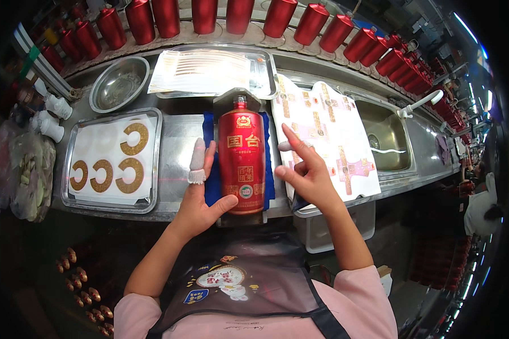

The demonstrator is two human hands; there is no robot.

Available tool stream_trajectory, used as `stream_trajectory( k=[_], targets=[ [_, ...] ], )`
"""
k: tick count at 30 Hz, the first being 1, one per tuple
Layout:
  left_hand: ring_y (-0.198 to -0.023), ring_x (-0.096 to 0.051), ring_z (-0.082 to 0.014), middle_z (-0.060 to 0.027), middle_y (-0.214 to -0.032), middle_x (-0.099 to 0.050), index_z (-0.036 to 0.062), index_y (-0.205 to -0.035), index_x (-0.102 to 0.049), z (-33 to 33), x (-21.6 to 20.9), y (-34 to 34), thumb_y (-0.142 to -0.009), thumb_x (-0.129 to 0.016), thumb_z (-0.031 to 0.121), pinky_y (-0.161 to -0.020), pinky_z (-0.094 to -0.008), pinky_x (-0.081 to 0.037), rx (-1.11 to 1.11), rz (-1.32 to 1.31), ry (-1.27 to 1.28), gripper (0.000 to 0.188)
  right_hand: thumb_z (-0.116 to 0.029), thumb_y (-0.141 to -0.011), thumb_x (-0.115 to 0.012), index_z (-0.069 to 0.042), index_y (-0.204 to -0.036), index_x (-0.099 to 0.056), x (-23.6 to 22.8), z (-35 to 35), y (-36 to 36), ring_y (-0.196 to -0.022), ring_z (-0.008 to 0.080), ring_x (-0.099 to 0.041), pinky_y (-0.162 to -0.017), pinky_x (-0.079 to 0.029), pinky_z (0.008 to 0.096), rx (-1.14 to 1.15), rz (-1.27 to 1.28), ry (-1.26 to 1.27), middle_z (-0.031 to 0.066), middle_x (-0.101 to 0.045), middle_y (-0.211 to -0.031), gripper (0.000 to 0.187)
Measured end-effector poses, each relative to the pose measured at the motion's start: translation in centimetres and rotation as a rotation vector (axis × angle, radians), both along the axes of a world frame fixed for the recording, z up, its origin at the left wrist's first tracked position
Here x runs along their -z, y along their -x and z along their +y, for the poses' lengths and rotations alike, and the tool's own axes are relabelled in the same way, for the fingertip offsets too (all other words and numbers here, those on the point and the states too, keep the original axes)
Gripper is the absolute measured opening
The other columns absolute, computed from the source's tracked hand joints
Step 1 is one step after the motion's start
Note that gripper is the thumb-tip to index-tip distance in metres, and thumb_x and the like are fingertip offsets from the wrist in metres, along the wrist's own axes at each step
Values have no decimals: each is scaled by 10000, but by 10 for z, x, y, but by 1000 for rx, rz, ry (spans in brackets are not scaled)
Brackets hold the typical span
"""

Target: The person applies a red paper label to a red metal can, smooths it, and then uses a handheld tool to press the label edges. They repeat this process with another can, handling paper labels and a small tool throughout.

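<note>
A red bottle (241,164) with gold markings lies on its back on a blue cloth (212,186), its neck pointing away from me. My left hand (201,198) rests along the bottle's left side, thumb against its lower part and fingers stretched upward; one finger wears a white cover. To the right of the bottle, my right hand (308,172) hovers with index finger and thumb spread, apart from the bottle. A pale cover sits on one of its fingers too. Nothing shows between the right fingers.
Gold C-shaped labels (133,138) lie on a metal tray (159,141) at left. A sheet of cross-shaped labels (322,133) is at right, beside a sink (387,135). A label-strip tray (203,70) and metal bowl (119,85) stand behind; red bottles (205,17) line the back.
</note>
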State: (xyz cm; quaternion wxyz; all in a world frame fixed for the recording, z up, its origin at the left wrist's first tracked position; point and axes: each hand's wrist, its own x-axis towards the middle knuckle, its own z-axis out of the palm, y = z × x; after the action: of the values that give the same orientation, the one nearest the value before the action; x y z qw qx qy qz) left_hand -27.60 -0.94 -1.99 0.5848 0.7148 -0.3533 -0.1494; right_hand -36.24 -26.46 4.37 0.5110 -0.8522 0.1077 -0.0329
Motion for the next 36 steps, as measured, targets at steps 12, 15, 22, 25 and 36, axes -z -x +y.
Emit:
stream_trajectory(
  k=[12,15,22,25,36],
  targets=[
    [-1593,-121,-305,-143,-1707,-208,92,-1643,10,-5,-7,7,-957,-686,300,-1225,-577,63,32,-217,-81,999,-339,-842,-832,-205,-1545,-488,3,27,0,-1180,313,-546,-1010,-458,381,-258,-53,213,172,-567,-1332,794],
    [-1591,-127,-308,-143,-1706,-210,89,-1643,-4,-4,-9,5,-946,-693,285,-1228,-578,53,21,-214,-82,999,-327,-865,-812,-213,-1554,-473,2,23,2,-1193,318,-542,-1028,-451,399,-249,19,154,175,-565,-1352,777],
    [-1579,-151,-325,-168,-1682,-255,11,-1624,-151,-14,-21,1,-929,-660,170,-1268,-456,-97,12,-239,-75,876,-508,-908,-700,-356,-1610,-327,13,18,3,-1102,390,-598,-911,-481,438,-273,-71,314,213,-564,-1248,809],
    [-1578,-159,-323,-172,-1687,-234,23,-1631,-104,-18,-25,2,-920,-652,144,-1269,-462,-98,19,-269,-95,906,-560,-908,-683,-371,-1612,-317,13,15,4,-1034,376,-599,-874,-479,435,-277,-84,282,204,-558,-1172,816],
    [-1580,-151,-323,-194,-1694,-199,41,-1639,-32,-23,-23,7,-917,-619,80,-1268,-481,-87,42,-209,52,931,-523,-888,-702,-336,-1620,-301,-11,6,-7,-946,372,-622,-830,-494,438,-307,48,285,211,-564,-1111,855]
  ],
)
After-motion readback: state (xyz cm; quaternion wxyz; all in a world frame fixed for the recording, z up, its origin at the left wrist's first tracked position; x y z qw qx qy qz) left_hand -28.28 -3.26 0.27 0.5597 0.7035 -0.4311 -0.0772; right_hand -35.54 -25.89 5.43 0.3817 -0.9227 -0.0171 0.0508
